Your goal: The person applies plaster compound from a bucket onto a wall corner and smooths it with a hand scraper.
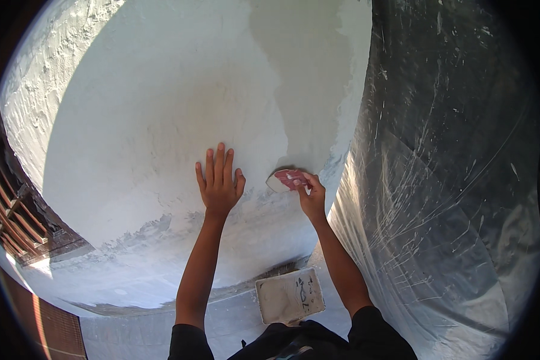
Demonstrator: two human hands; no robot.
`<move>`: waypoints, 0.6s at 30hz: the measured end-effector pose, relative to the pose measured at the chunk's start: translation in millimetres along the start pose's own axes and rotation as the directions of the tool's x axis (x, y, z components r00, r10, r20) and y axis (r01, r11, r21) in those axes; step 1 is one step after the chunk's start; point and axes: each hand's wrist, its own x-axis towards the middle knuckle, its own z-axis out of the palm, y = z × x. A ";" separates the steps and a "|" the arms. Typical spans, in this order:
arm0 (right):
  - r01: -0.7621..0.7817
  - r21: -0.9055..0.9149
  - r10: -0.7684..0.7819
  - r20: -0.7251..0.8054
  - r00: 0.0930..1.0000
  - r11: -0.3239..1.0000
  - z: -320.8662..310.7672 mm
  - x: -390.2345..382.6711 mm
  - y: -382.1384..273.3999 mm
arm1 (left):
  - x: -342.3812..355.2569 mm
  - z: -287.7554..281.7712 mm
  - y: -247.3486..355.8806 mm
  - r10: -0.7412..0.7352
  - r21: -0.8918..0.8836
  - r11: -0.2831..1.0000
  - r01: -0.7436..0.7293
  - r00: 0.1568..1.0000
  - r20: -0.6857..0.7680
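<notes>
My left hand (219,186) lies flat against a pale plastered wall (180,108), its fingers stretched upward and slightly apart, holding nothing. To its right, my right hand (311,195) pinches the edge of a flat, rounded red scraper (290,177) smeared with white. The scraper rests at the wall face, close to the lower end of a darker, damp-looking grey band (312,78). Rough, patchy plaster (150,231) runs along the lower part of the wall below both hands.
A rectangular plaster-stained tub (289,297) with dark markings stands below, near my body. Splattered plastic sheeting (438,180) hangs along the right. Reddish-brown slats (15,210) show at the left, below a rough white textured surface (48,72).
</notes>
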 end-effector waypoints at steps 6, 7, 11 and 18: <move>0.023 0.640 0.374 -0.477 0.796 0.768 -37.6 21.1 -3.4 | 1.5 -0.4 1.8 0.013 -0.007 1.000 -0.013 1.000 -0.003; 0.013 0.639 0.331 -0.416 0.847 0.769 -38.6 17.2 0.1 | 1.8 -0.2 1.5 0.027 -0.021 0.999 -0.027 1.000 -0.001; -0.102 0.625 0.179 -0.062 0.982 0.774 -22.6 -3.9 13.7 | 1.8 -0.4 1.4 0.027 -0.013 1.000 -0.027 1.000 0.000; -0.061 0.645 0.398 -0.391 0.830 0.762 -41.7 1.8 31.6 | 0.3 -0.5 0.0 0.030 -0.002 1.000 -0.030 1.000 0.002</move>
